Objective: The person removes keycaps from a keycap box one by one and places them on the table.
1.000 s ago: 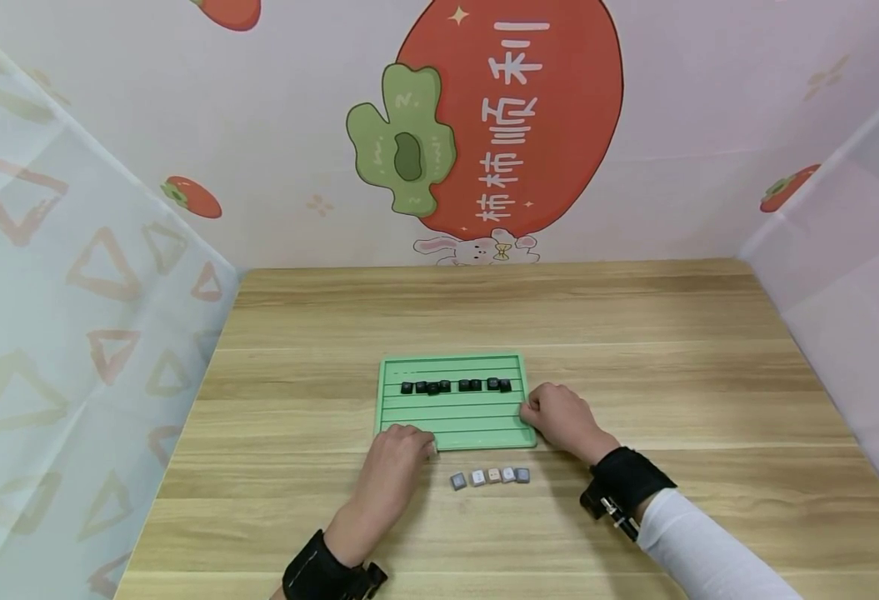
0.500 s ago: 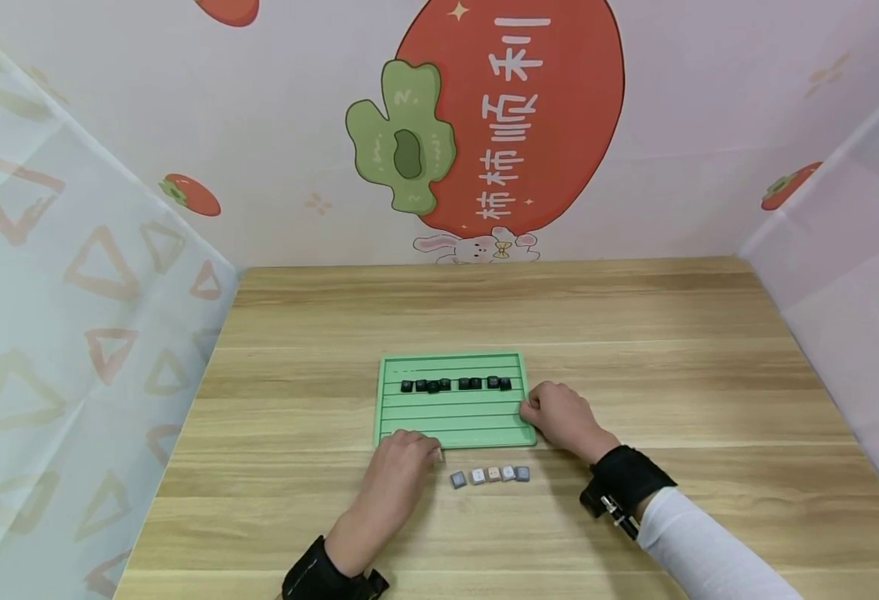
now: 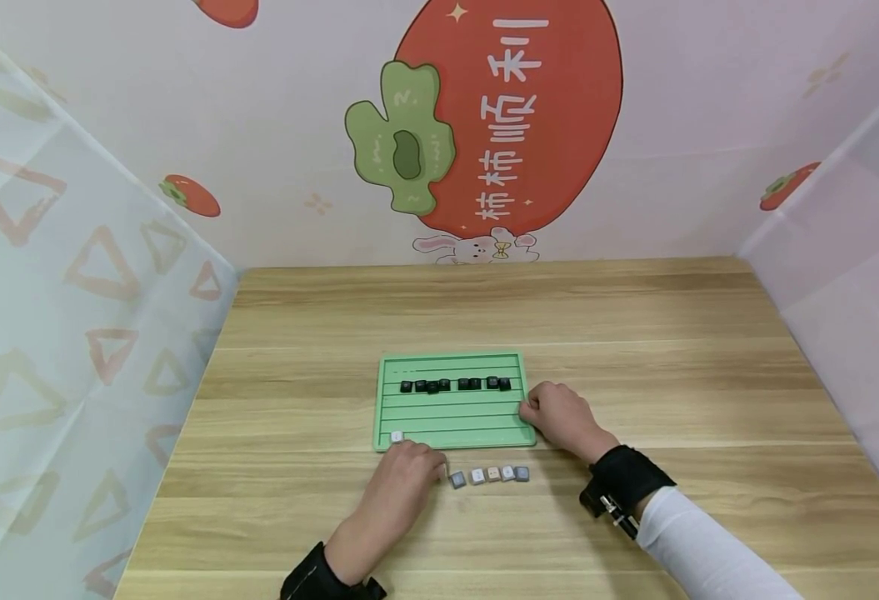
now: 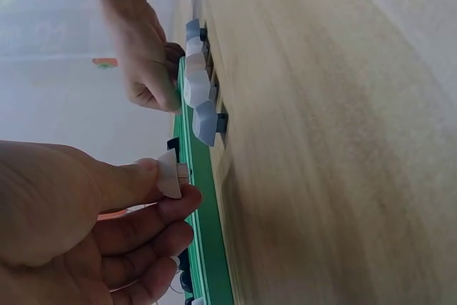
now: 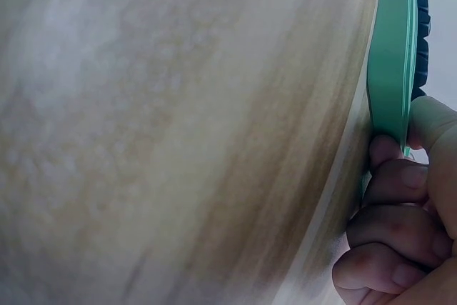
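Observation:
My left hand (image 3: 403,483) pinches a whitish keycap (image 4: 170,174) between thumb and forefinger, just off the green board's front edge. The other fingers are bent below it. At the right side of the green grooved board (image 3: 454,422), my right hand (image 3: 561,421) grips the rim, thumb on top and fingers curled by the side, as the right wrist view shows. One white keycap (image 3: 397,437) sits at the board's front left corner, just beyond my left hand. Several black keycaps (image 3: 433,387) stand in a row across the board.
In front of the board lies a short row of keycaps on the wooden table (image 3: 634,350): a grey keycap (image 3: 457,480), a white keycap (image 3: 478,476), a beige keycap (image 3: 493,474) and others to the right. Printed cloth walls (image 3: 282,150) enclose the table.
My left hand has moved a little right and toward me with the pinched keycap, uncovering the white keycap at the board's corner. The right hand stays on the rim.

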Demonstrator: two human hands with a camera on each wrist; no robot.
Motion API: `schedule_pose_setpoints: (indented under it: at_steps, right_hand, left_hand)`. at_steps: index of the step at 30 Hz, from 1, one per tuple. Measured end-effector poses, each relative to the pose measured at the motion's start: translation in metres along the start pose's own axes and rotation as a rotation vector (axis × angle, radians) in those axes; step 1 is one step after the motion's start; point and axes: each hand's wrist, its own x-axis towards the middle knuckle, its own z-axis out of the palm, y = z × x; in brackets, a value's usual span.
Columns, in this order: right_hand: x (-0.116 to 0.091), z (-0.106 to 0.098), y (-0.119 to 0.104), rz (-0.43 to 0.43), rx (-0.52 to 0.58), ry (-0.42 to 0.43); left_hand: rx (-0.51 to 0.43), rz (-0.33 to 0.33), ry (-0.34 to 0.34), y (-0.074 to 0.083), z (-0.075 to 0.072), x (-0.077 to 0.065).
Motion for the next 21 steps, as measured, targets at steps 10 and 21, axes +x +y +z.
schedule_pose_setpoints:
  at_steps: [10,21]
  right_hand:
    - [0.0008,0.0013,0.0008,0.007,0.0,-0.004]
    - [0.0007,0.0001,-0.0008,0.015,0.002,-0.011]
  left_hand:
    - [0.014,-0.052,-0.019,0.0024,0.002,-0.0014]
    - [-0.006,-0.078,-0.043,0.0028,0.0005,-0.0047]
